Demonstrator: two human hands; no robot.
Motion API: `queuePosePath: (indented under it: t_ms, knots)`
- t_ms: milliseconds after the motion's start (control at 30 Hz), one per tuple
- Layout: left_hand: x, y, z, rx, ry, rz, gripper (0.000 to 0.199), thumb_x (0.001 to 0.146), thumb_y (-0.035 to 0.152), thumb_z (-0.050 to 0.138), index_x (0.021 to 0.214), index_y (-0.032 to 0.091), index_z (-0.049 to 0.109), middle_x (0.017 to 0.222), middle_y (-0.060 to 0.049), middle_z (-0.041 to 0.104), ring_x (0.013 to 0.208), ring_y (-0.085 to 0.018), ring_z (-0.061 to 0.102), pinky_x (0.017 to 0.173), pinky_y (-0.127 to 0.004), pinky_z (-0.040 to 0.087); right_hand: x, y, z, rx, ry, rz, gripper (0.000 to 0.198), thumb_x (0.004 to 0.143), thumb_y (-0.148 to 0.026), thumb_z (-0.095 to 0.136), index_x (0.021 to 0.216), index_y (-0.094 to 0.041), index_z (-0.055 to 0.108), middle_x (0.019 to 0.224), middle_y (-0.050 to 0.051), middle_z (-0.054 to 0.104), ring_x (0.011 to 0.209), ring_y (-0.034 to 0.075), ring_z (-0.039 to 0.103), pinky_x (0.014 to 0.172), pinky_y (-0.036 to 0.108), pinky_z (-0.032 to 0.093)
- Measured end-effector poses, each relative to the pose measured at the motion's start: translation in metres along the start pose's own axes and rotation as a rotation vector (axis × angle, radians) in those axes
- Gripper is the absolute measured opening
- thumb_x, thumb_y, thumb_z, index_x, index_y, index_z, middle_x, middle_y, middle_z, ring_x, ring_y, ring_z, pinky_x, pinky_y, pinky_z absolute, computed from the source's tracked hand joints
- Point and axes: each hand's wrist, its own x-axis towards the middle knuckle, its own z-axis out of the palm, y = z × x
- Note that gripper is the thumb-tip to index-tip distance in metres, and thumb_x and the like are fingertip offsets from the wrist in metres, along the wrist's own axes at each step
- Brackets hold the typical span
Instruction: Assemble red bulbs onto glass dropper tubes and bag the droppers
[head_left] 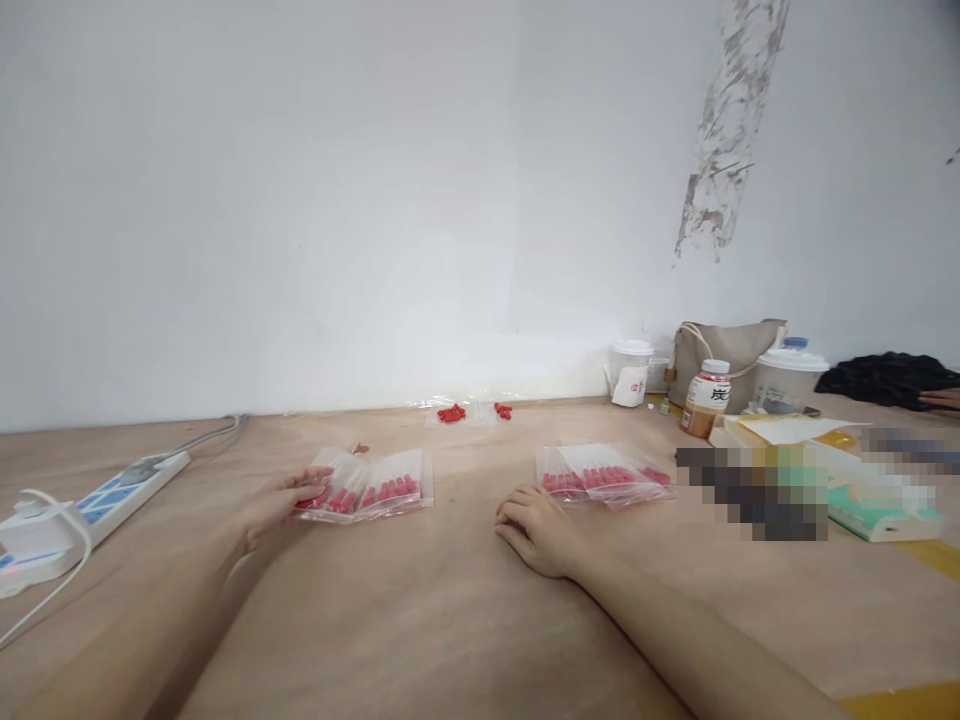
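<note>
My left hand [281, 505] is at the left edge of clear plastic bags [397, 487] that hold several small red pieces in rows. Its fingers close on the edge of the nearest bag, with a bit of red showing beside the fingertips. My right hand [536, 530] rests palm down on the table, fingers loosely bent and holding nothing. Just beyond it, a second group of plastic bags [600, 475] lies overlapped, also with red pieces inside. Farther back by the wall are two small heaps of red pieces [451, 413] on clear plastic.
A white power strip [127, 495] with cables lies at the left. On the right stand a lidded cup [631, 375], a labelled bottle [706, 400], a grey bag [727, 350] and a larger lidded cup [789, 380]. A green and white box [885, 510] sits before them. Another person's hand [941, 402] shows at the far right edge.
</note>
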Motion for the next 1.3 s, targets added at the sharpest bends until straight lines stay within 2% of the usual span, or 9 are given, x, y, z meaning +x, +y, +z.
queuePosePath:
  t_ms: [167, 267, 367, 533, 667, 867, 1000, 1100, 1300]
  knots:
    - [0.000, -0.016, -0.013, 0.425, 0.027, 0.126, 0.043, 0.059, 0.036, 0.068, 0.094, 0.014, 0.059, 0.082, -0.006, 0.066, 0.081, -0.026, 0.061, 0.068, -0.033, 0.048, 0.000, 0.001, 0.001, 0.023, 0.002, -0.005, 0.008, 0.079, -0.020, 0.048, 0.076, -0.017, 0.055, 0.078, 0.003, 0.059, 0.080, 0.015, 0.049, 0.072, 0.029, 0.035]
    - [-0.004, -0.016, -0.005, 0.801, 0.128, 0.490, 0.037, 0.064, 0.044, 0.061, 0.091, 0.018, 0.062, 0.102, -0.008, 0.060, 0.099, -0.028, 0.053, 0.082, -0.037, 0.043, -0.001, 0.002, 0.002, 0.022, 0.004, 0.005, 0.008, 0.079, -0.019, 0.048, 0.075, -0.017, 0.055, 0.078, 0.003, 0.058, 0.080, 0.015, 0.049, 0.070, 0.028, 0.035]
    - [-0.006, -0.021, 0.009, 1.057, 0.026, 0.834, 0.039, 0.073, 0.045, 0.052, 0.105, 0.024, 0.058, 0.120, -0.007, 0.049, 0.107, -0.026, 0.048, 0.088, -0.035, 0.039, -0.001, 0.002, 0.002, 0.020, 0.003, 0.012, 0.009, 0.079, -0.020, 0.048, 0.076, -0.018, 0.055, 0.079, 0.004, 0.058, 0.080, 0.016, 0.049, 0.071, 0.029, 0.036]
    - [0.004, -0.038, 0.020, 1.149, 0.000, 1.073, 0.027, 0.083, 0.032, 0.041, 0.100, 0.023, 0.061, 0.107, -0.007, 0.058, 0.097, -0.021, 0.054, 0.082, -0.031, 0.042, -0.001, 0.002, 0.002, 0.026, -0.001, 0.013, 0.008, 0.079, -0.019, 0.048, 0.076, -0.018, 0.055, 0.078, 0.004, 0.057, 0.080, 0.016, 0.050, 0.070, 0.029, 0.037]
    - [0.003, -0.031, 0.025, 1.069, -0.001, 1.054, 0.026, 0.086, 0.028, 0.036, 0.082, 0.020, 0.061, 0.089, -0.004, 0.063, 0.082, -0.017, 0.058, 0.074, -0.026, 0.043, -0.001, 0.003, 0.004, 0.028, 0.004, 0.010, 0.007, 0.079, -0.018, 0.048, 0.076, -0.018, 0.055, 0.080, 0.004, 0.057, 0.080, 0.015, 0.050, 0.070, 0.028, 0.037]
    - [-0.003, -0.001, 0.069, 0.937, 0.186, 0.915, 0.025, 0.086, 0.033, 0.034, 0.096, 0.020, 0.054, 0.087, -0.003, 0.061, 0.070, -0.016, 0.057, 0.065, -0.025, 0.040, -0.001, 0.002, 0.004, -0.002, 0.023, 0.020, 0.007, 0.078, -0.018, 0.048, 0.076, -0.018, 0.054, 0.085, 0.004, 0.057, 0.082, 0.015, 0.051, 0.071, 0.027, 0.037]
    - [-0.001, 0.008, 0.114, 0.868, 0.066, 0.863, 0.027, 0.088, 0.033, 0.030, 0.084, 0.020, 0.053, 0.067, 0.000, 0.057, 0.062, -0.016, 0.054, 0.060, -0.024, 0.039, 0.000, 0.004, 0.007, -0.069, 0.121, 0.154, 0.012, 0.079, -0.018, 0.046, 0.088, -0.018, 0.053, 0.089, 0.004, 0.058, 0.084, 0.016, 0.052, 0.072, 0.028, 0.036]
    - [-0.005, 0.006, 0.145, 0.735, -0.036, 0.852, 0.022, 0.088, 0.031, 0.031, 0.087, 0.021, 0.051, 0.074, 0.000, 0.059, 0.067, -0.016, 0.055, 0.063, -0.024, 0.040, 0.000, 0.009, 0.008, -0.150, 0.196, 0.242, 0.027, 0.077, -0.019, 0.049, 0.104, -0.018, 0.048, 0.092, 0.006, 0.059, 0.085, 0.018, 0.053, 0.074, 0.030, 0.033]
    - [-0.018, -0.009, 0.174, 0.547, -0.277, 0.907, 0.018, 0.089, 0.025, 0.033, 0.084, 0.019, 0.049, 0.094, -0.005, 0.062, 0.093, -0.017, 0.056, 0.076, -0.028, 0.043, 0.002, 0.024, -0.002, -0.387, 0.199, 0.012, 0.013, 0.079, -0.023, 0.049, 0.090, -0.021, 0.057, 0.077, 0.004, 0.062, 0.075, 0.017, 0.052, 0.071, 0.032, 0.027]
